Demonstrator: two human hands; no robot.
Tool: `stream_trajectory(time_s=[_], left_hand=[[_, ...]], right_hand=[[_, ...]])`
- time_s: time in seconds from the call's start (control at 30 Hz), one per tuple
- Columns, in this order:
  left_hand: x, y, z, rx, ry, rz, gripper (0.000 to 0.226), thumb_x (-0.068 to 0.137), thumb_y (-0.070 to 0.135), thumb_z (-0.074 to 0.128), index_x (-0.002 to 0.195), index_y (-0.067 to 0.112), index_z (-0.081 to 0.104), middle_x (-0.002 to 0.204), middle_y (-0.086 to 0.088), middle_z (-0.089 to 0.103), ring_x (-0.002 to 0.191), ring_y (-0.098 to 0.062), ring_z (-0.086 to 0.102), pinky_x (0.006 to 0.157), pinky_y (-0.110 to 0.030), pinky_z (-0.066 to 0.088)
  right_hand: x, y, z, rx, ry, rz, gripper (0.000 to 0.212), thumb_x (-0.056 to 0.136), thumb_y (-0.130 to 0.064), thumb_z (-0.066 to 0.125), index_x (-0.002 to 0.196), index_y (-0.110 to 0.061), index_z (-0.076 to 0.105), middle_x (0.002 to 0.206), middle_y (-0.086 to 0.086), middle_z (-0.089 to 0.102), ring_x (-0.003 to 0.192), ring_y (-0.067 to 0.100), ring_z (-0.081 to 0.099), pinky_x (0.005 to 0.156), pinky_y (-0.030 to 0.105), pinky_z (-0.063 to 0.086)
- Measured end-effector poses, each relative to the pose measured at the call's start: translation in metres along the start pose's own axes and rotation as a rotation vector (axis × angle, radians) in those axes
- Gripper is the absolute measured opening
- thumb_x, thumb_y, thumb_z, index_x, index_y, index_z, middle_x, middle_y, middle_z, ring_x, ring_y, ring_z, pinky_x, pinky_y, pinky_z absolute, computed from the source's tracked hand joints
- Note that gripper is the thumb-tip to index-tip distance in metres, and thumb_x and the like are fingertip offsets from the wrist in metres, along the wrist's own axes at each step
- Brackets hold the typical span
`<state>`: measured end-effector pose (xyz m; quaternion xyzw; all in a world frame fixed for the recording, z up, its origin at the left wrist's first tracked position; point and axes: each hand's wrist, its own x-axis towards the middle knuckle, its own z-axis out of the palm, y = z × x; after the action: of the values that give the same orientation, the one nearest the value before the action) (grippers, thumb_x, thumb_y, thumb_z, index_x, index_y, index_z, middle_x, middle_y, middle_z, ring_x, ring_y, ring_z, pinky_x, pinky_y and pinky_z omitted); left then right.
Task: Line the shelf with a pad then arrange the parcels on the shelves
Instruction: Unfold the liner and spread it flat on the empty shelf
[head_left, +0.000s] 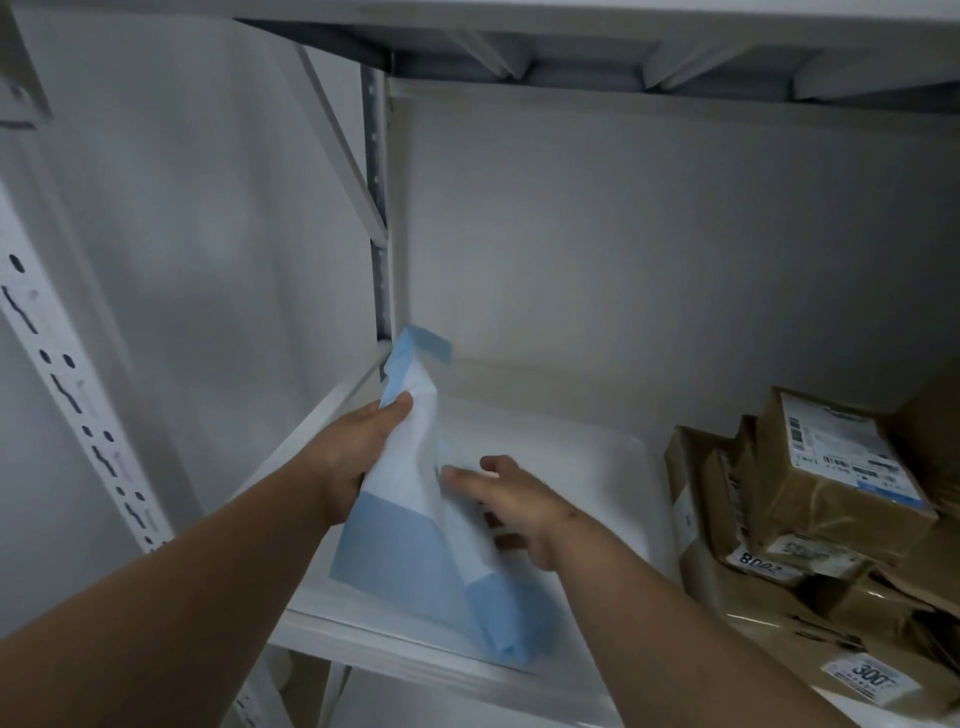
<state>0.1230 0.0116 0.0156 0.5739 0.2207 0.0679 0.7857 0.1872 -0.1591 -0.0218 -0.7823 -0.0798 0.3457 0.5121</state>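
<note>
A folded blue and white pad (410, 525) stands partly upright on the left part of the white shelf (571, 457). My left hand (358, 457) grips its upper left edge, thumb on the front. My right hand (514, 504) reaches in from the right, and its fingertips meet a fold of the pad near the middle; the image is blurred there. Several brown paper parcels (810, 499) with white labels are piled on the right side of the same shelf.
A white perforated upright (78, 410) runs down the left side. The underside of the shelf above (623, 57) hangs close overhead. The shelf's front rail (395, 649) lies below my forearms. A white back wall closes the bay.
</note>
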Motion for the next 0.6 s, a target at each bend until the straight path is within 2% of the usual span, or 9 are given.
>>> stream_trajectory(time_s=[0.07,0.1,0.17,0.2,0.27,0.33,0.47,0.53,0.6], left_hand=[[0.007,0.003,-0.006,-0.017,-0.053,-0.029,0.055,0.087,0.046,0.068,0.131,0.014,0.058,0.119,-0.021,0.068,0.109,-0.041,0.064,0.096,-0.053,0.051],[0.009,0.005,-0.009,-0.016,-0.074,-0.037,0.063,0.082,0.048,0.072,0.133,0.014,0.058,0.122,-0.022,0.067,0.113,-0.044,0.062,0.1,-0.057,0.048],[0.013,0.011,-0.017,-0.028,-0.12,-0.037,0.067,0.08,0.048,0.073,0.135,0.012,0.057,0.125,-0.025,0.065,0.118,-0.045,0.059,0.104,-0.058,0.045],[0.015,0.013,-0.02,-0.032,-0.123,-0.034,0.065,0.082,0.046,0.072,0.135,0.01,0.057,0.126,-0.025,0.064,0.118,-0.044,0.059,0.103,-0.055,0.046],[0.019,0.021,-0.027,-0.019,-0.095,-0.01,0.055,0.087,0.042,0.064,0.131,0.008,0.059,0.12,-0.021,0.067,0.106,-0.036,0.065,0.092,-0.047,0.052],[0.026,0.027,-0.037,-0.029,-0.053,-0.004,0.045,0.093,0.04,0.058,0.126,0.009,0.063,0.113,-0.016,0.071,0.095,-0.029,0.069,0.08,-0.041,0.054],[0.035,0.028,-0.056,-0.031,0.039,-0.006,0.033,0.096,0.038,0.059,0.111,0.01,0.068,0.096,-0.012,0.076,0.081,-0.025,0.073,0.066,-0.037,0.057],[0.039,0.02,-0.064,0.045,0.139,-0.035,0.026,0.098,0.032,0.059,0.103,0.008,0.067,0.092,-0.014,0.074,0.079,-0.028,0.07,0.069,-0.039,0.055],[0.046,0.004,-0.075,0.223,0.245,-0.066,0.031,0.097,0.029,0.061,0.111,0.001,0.064,0.1,-0.019,0.07,0.089,-0.034,0.067,0.084,-0.046,0.055]], right_hand=[[0.004,0.0,0.011,-0.032,-0.043,-0.008,0.097,0.07,-0.06,0.078,0.148,-0.031,0.029,0.135,0.002,0.056,0.109,0.022,0.062,0.085,0.033,0.052],[0.006,-0.001,0.015,-0.059,-0.032,-0.019,0.097,0.071,-0.056,0.079,0.149,-0.029,0.029,0.134,0.003,0.057,0.106,0.02,0.063,0.082,0.031,0.052],[0.011,-0.003,0.02,-0.101,0.03,-0.037,0.081,0.077,-0.039,0.08,0.143,-0.023,0.037,0.126,0.006,0.063,0.092,0.018,0.064,0.076,0.029,0.051],[0.015,-0.004,0.021,-0.109,0.068,-0.042,0.069,0.08,-0.028,0.078,0.138,-0.02,0.043,0.121,0.009,0.065,0.088,0.019,0.065,0.075,0.031,0.052],[0.02,-0.005,0.018,-0.114,0.166,-0.066,0.045,0.083,-0.009,0.069,0.125,-0.014,0.055,0.113,0.012,0.067,0.094,0.026,0.067,0.078,0.035,0.055],[0.022,-0.003,0.01,-0.077,0.314,-0.084,0.028,0.083,-0.002,0.059,0.109,-0.013,0.06,0.105,0.011,0.067,0.095,0.029,0.066,0.074,0.034,0.055],[0.024,0.009,-0.022,0.168,0.659,-0.046,0.024,0.086,0.0,0.049,0.107,-0.007,0.058,0.099,0.013,0.063,0.092,0.033,0.063,0.076,0.036,0.052],[0.025,0.02,-0.037,0.173,0.73,0.075,0.025,0.09,-0.001,0.048,0.112,0.001,0.061,0.106,0.017,0.064,0.102,0.037,0.062,0.075,0.032,0.046],[0.022,0.032,-0.046,0.105,0.761,0.168,0.03,0.096,-0.005,0.046,0.121,0.003,0.06,0.119,0.019,0.063,0.109,0.034,0.06,0.077,0.031,0.045]])
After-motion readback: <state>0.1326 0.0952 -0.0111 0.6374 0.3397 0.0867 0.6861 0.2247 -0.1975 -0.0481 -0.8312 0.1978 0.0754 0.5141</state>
